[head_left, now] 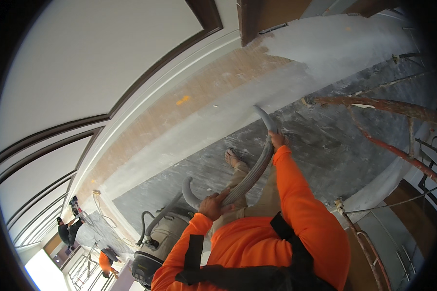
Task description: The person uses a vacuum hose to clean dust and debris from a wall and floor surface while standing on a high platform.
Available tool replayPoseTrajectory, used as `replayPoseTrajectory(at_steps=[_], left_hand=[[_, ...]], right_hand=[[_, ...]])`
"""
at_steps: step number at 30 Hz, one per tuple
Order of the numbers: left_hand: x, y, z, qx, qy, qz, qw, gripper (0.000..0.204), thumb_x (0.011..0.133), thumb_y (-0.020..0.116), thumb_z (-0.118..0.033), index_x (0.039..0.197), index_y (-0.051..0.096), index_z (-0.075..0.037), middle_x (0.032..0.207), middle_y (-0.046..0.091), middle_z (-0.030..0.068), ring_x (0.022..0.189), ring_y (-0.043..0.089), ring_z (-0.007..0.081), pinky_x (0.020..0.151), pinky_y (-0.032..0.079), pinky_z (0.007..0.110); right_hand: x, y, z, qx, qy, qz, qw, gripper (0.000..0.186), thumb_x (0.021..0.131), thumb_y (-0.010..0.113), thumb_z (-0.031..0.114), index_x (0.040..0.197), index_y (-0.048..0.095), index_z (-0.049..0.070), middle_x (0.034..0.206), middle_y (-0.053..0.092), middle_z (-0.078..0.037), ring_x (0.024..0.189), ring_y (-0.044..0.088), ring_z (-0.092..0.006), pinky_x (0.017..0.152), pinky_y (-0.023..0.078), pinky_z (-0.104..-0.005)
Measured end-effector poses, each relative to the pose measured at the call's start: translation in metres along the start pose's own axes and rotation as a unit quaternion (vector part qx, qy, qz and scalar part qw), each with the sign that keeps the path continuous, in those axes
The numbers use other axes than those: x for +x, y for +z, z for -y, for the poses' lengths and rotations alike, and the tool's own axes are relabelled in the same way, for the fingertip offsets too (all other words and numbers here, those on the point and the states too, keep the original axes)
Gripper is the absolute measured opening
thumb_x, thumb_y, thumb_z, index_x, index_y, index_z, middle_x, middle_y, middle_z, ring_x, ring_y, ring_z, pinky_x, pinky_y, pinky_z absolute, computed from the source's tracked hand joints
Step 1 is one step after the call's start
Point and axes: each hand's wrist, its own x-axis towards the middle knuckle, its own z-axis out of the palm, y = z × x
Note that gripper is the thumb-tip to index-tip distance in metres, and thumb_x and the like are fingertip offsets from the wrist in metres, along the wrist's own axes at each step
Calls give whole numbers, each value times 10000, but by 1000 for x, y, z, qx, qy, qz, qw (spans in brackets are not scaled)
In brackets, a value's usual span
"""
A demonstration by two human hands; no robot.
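A grey corrugated vacuum hose point(252, 177) runs in a curve in front of my body. My right hand point(278, 139) grips it near its upper end, where a smooth curved grey tube point(263, 116) reaches toward the pale floor strip. Lower down, my left hand point(211, 206) rests around the hose, fingers partly hidden by it. Past that hand the hose bends back up beside a vacuum cleaner point(161, 234) with a metal drum and dark base. My sandalled foot point(232, 157) stands on the dusty dark grey floor.
Rusty scaffold pipes point(374, 105) cross the right side. A white wall with brown trim point(112, 104) borders the floor at left. At the far left are a person in dark clothes point(69, 230) and another in an orange top point(107, 262). A cable point(104, 213) lies near the wall.
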Motion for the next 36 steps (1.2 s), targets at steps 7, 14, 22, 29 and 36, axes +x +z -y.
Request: replayPoseTrajectory(at_steps=[7, 14, 22, 29, 36], left_hand=[[94, 41, -72, 51, 92, 4, 994, 727, 877, 651, -604, 1491, 471, -259, 1003, 665, 166, 893, 674, 390, 802, 534, 487], [180, 63, -198, 10, 125, 103, 987, 717, 897, 609, -639, 1468, 507, -218, 999, 660, 170, 915, 671, 377, 809, 527, 469], [226, 93, -225, 14, 66, 106, 992, 760, 902, 594, -655, 1500, 462, -205, 999, 646, 176, 925, 672, 379, 820, 529, 472], [195, 71, -209, 41, 29, 109, 993, 759, 892, 626, -631, 1506, 457, -217, 1026, 657, 186, 904, 673, 379, 827, 523, 486], [150, 71, -178, 59, 10, 95, 994, 773, 878, 609, -669, 1497, 470, -229, 1007, 677, 173, 896, 677, 375, 830, 526, 469]], right_hand=[[46, -162, 9, 156, 54, 19, 986, 521, 938, 675, 319, 1302, 495, -8, 997, 627, -147, 721, 629, -244, 612, 526, -375], [81, -357, 46, 131, -26, -181, 974, 634, 918, 682, 365, 1378, 472, -18, 1035, 625, -165, 783, 639, -282, 698, 543, -434], [73, -329, 102, 56, -64, -268, 960, 637, 914, 697, 312, 1428, 459, 21, 1068, 651, -149, 885, 645, -296, 844, 518, -503], [129, -305, 65, 53, -15, -101, 993, 811, 919, 704, 329, 1578, 294, 97, 1104, 641, -160, 903, 638, -292, 833, 535, -470], [42, -246, 54, 129, -21, -87, 988, 763, 904, 700, 286, 1550, 351, 79, 1308, 541, -195, 1083, 584, -354, 882, 509, -490]])
